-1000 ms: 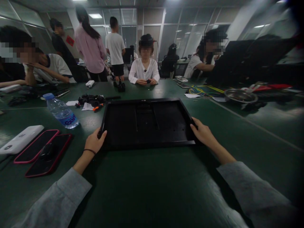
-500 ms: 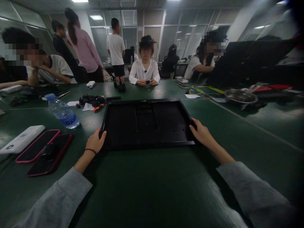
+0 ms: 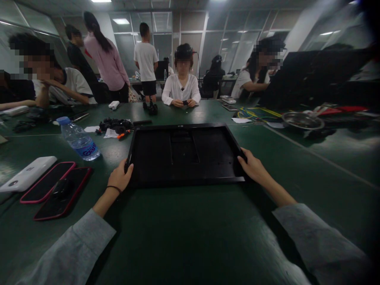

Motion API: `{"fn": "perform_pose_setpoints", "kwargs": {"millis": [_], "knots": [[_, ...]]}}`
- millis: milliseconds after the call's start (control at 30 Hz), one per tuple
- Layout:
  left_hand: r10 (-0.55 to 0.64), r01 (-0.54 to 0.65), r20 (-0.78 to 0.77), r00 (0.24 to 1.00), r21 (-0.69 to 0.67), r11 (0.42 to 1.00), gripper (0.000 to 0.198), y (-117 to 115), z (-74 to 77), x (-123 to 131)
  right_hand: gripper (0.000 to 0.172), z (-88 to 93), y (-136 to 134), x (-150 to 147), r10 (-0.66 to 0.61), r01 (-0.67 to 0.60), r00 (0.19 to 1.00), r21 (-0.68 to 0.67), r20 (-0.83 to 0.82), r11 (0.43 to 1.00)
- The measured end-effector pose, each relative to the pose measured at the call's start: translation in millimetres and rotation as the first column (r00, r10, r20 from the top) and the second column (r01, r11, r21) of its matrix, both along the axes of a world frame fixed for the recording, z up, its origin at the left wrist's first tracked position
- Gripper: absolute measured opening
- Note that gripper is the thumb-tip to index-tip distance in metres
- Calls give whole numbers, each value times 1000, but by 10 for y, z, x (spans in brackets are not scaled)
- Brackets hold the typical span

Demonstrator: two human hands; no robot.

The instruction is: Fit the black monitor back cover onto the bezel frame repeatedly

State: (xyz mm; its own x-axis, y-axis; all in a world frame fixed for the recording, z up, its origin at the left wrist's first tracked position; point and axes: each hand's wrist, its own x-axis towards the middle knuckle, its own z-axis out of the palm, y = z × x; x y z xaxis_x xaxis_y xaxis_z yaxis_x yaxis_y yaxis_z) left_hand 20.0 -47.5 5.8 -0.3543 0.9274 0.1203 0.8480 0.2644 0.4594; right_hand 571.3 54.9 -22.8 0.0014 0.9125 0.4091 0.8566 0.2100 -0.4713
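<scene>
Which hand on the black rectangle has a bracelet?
The left hand, gripping the black rectangular panel: a thin dark band circles its wrist. The right wrist is bare.

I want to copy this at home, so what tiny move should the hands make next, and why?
Maybe a small, level lift of the black panel: the left hand grips one side and the right hand the other, so it could rise evenly.

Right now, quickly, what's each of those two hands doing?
Left hand: closed, holding the left edge of the black panel.
Right hand: closed, holding its right edge.
</scene>
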Motion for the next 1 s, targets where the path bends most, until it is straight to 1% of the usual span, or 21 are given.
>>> {"fn": "perform_pose_setpoints", "kwargs": {"millis": [333,433,500,533,600,700,767,833,900,933,1000], "knots": [[2,-2,-1,1000,-4,1000,60,8,-7,-16,64,33,-19,-43,31,-30,998,30,-55,999],[-3,3,5,1000,-12,1000,60,17,-16,-25,64,43,-15,-56,17,-16,999,9,-48,1000],[-28,28,11,1000,15,999,60,19,-25,-31,64,49,-20,-67,13,-12,1000,27,-24,1000],[-45,45,6,999,48,998,60,16,-27,-28,64,55,-28,-75,3,-3,1000,57,-6,998],[-53,58,-38,998,162,985,60,-6,-17,-3,66,88,-68,-107,-50,45,998,148,30,988],[22,43,-166,986,375,926,64,-82,26,94,71,202,-192,-225,-150,125,986,284,67,951],[26,88,-243,970,448,890,66,-137,54,176,75,300,-299,-357,-167,129,982,335,85,933],[-32,168,-301,953,438,883,68,-166,64,242,77,370,-388,-504,-147,101,984,359,103,928],[-150,266,-329,932,342,901,66,-161,53,271,78,382,-428,-624,-97,47,987,337,131,940],[-226,319,-324,919,272,908,64,-147,44,271,77,363,-425,-662,-40,-9,986,291,159,957],[-350,402,-284,892,148,904,59,-111,26,251,71,292,-378,-686,122,-153,968,133,218,979]]}}
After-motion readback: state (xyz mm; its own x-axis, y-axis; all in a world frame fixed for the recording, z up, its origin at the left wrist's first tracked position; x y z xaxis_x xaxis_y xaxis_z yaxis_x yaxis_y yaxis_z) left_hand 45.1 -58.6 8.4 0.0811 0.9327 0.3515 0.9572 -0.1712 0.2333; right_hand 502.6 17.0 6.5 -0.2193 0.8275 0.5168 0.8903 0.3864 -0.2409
